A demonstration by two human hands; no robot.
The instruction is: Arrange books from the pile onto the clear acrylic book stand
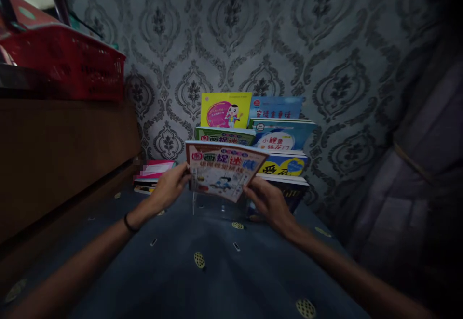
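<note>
At centre, a brown-bordered picture book [224, 174], its left edge gripped by the fingers of the left hand [168, 189], its lower right corner by those of the right hand [269, 201]. It hides the lower part of a green book [224, 136]; whether the two touch is hard to tell. A yellow book [219, 111] stands above, blue books [302, 135] to the right, and the right hand partly covers a dark book [296, 190]. Centre left, pink-topped books [157, 169]; upper left, a red basket [87, 66].

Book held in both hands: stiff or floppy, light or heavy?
Probably somewhat floppy: the book looks thin, with a narrow top edge. Likely light, given that thinness. It may tip if released on one side: the left hand and right hand grip opposite sides.
</note>
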